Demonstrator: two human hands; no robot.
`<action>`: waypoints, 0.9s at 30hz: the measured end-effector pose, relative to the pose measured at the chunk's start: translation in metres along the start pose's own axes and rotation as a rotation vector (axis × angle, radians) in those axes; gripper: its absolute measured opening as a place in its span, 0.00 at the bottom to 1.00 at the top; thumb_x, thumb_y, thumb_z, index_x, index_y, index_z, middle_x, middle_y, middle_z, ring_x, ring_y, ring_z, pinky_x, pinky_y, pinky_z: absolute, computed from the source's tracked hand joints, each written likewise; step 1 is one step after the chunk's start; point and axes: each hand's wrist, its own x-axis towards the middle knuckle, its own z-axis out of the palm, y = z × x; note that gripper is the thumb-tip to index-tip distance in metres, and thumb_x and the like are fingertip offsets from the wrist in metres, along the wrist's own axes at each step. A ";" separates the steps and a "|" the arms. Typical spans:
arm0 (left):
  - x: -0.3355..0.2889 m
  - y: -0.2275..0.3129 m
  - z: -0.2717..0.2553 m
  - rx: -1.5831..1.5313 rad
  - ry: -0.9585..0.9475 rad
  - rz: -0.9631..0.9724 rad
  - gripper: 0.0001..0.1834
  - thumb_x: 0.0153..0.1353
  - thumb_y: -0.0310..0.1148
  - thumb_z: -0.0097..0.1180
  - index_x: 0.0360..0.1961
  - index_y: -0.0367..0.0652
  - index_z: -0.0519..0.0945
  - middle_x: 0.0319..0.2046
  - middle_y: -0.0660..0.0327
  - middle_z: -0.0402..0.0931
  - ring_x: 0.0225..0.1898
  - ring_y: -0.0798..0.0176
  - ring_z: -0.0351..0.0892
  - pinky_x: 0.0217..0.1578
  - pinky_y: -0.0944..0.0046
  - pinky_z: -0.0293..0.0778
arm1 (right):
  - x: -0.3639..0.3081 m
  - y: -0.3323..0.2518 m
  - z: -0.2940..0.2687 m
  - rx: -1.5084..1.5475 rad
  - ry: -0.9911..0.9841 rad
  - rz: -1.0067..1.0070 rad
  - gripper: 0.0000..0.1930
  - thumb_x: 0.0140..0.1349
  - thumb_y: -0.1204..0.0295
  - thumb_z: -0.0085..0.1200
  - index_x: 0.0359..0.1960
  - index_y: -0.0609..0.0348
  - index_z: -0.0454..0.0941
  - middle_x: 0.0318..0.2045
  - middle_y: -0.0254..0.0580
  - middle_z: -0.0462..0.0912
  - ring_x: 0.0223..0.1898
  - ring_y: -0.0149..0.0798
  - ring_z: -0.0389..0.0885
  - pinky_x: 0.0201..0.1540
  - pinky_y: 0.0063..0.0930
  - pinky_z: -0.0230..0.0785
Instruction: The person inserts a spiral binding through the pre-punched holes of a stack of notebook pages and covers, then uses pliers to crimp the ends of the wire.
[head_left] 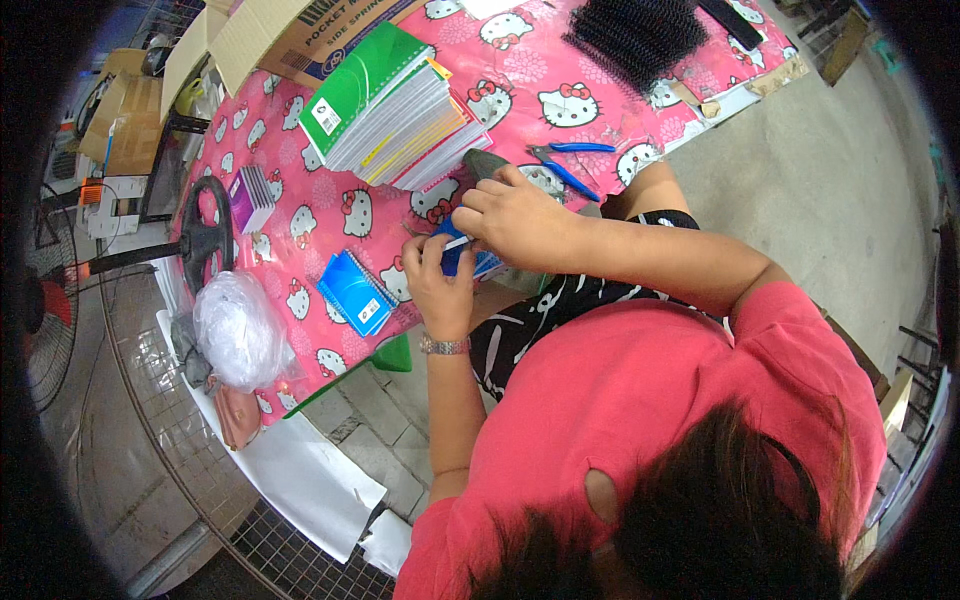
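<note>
At the table's near edge, both of my hands work on a small blue notebook (486,265), which they partly cover. My left hand (437,288), with a metal band on its wrist, grips the notebook's left side with bent fingers. My right hand (512,216) closes over its upper edge, fingers curled together. A white strip shows between the hands. Whether a binding coil sits in the right fingers is hidden. Blue-handled cutting pliers (572,165) lie spread just beyond my right hand. Left of my left hand rest a few small blue spiral notebooks (356,293).
A tall notebook stack (410,125) with a green cover stands beyond my hands, before a cardboard box (300,55). Black spiral coils (640,40) lie at the far right. Purple notebooks (251,197), a clear plastic bag (238,330) and a fan (45,290) are leftward.
</note>
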 end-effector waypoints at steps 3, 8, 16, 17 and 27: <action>-0.003 -0.002 0.000 -0.010 -0.006 -0.024 0.14 0.48 0.27 0.65 0.37 0.40 0.78 0.38 0.52 0.71 0.41 0.49 0.73 0.42 0.55 0.71 | 0.001 0.001 -0.004 0.045 -0.040 -0.001 0.09 0.53 0.65 0.53 0.35 0.50 0.79 0.30 0.32 0.77 0.42 0.36 0.76 0.47 0.38 0.62; -0.006 -0.007 -0.004 0.001 -0.034 0.003 0.14 0.50 0.28 0.65 0.38 0.40 0.78 0.37 0.53 0.70 0.42 0.49 0.72 0.43 0.55 0.70 | 0.000 0.000 -0.006 -0.092 -0.111 -0.216 0.10 0.55 0.61 0.57 0.28 0.52 0.82 0.27 0.34 0.76 0.40 0.38 0.77 0.50 0.39 0.62; -0.001 -0.001 -0.009 -0.155 -0.032 0.001 0.16 0.47 0.28 0.69 0.38 0.42 0.79 0.39 0.56 0.70 0.44 0.54 0.71 0.44 0.59 0.69 | 0.010 0.101 0.001 0.505 -0.414 0.244 0.24 0.50 0.57 0.65 0.44 0.60 0.80 0.38 0.53 0.80 0.40 0.52 0.80 0.46 0.40 0.72; 0.001 -0.003 -0.009 -0.155 -0.032 0.007 0.16 0.47 0.28 0.69 0.38 0.42 0.79 0.39 0.56 0.70 0.44 0.54 0.71 0.44 0.59 0.69 | 0.004 0.107 0.011 0.487 -0.399 0.183 0.24 0.49 0.57 0.66 0.44 0.60 0.79 0.41 0.54 0.78 0.45 0.52 0.77 0.48 0.40 0.70; -0.002 -0.022 -0.007 -0.247 -0.080 -0.021 0.17 0.42 0.25 0.69 0.36 0.41 0.78 0.39 0.55 0.71 0.43 0.52 0.72 0.44 0.57 0.71 | 0.012 0.074 -0.017 1.481 -0.686 0.130 0.25 0.45 0.65 0.66 0.46 0.59 0.76 0.48 0.44 0.74 0.51 0.44 0.72 0.56 0.36 0.62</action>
